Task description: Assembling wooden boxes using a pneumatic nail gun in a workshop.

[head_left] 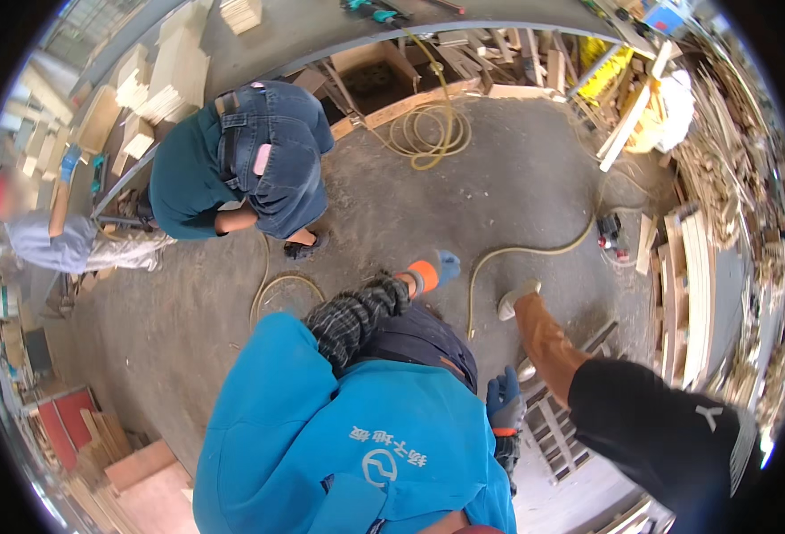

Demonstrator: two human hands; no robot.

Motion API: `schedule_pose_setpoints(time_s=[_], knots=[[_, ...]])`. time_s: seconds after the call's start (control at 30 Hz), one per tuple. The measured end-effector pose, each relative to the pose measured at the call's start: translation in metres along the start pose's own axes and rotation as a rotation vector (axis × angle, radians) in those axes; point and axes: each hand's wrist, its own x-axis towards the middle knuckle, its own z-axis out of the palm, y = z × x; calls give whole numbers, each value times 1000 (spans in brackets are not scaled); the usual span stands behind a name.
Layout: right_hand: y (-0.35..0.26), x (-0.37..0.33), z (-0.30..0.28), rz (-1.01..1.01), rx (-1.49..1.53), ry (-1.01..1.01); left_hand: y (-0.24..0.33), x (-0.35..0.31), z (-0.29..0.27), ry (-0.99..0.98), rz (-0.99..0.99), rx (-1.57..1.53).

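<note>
Hands and their surroundings, seen from above. The left hand [444, 266], gloved in blue with an orange cuff, reaches out in front of the body above the floor [366, 222]; its fingers face away, and whether they are curled or straight cannot be told. The right hand [505, 402], in a similar glove, hangs nearer, beside the hip, its fingers loosely parted with nothing visible between them. The closest thing to the left hand is the yellowish hose [544, 251], which lies on the floor and curves away to the right; a slatted frame [548, 423] is near the right hand. The posture suggests an interval between grips; taking up the hose would call for lowering a hand to the floor.

The surface is grey, dusty and scuffed. At the far side, a coiled hose [447, 129] lies before a bin of wood offcuts [535, 67]. Pale planks [697, 294] line the right, and stacked boards [174, 84] occupy the far left. A co-worker in a green top [183, 178] bends over at left, another in grey [50, 245] beyond; a bare leg [548, 343] stands near right.
</note>
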Motion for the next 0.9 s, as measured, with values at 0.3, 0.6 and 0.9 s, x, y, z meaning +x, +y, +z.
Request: schedule_pose_setpoints(time_s=[0.3, 0.6, 0.9], knots=[[-20, 216, -64, -342, -13, 18, 130, 15, -42, 165, -510, -384], [-69, 383, -92, -522, 53, -79, 201, 108, -66, 485, -264, -386], [-120, 487, -50, -381, -65, -234, 150, 254, -167, 705, -263, -318]])
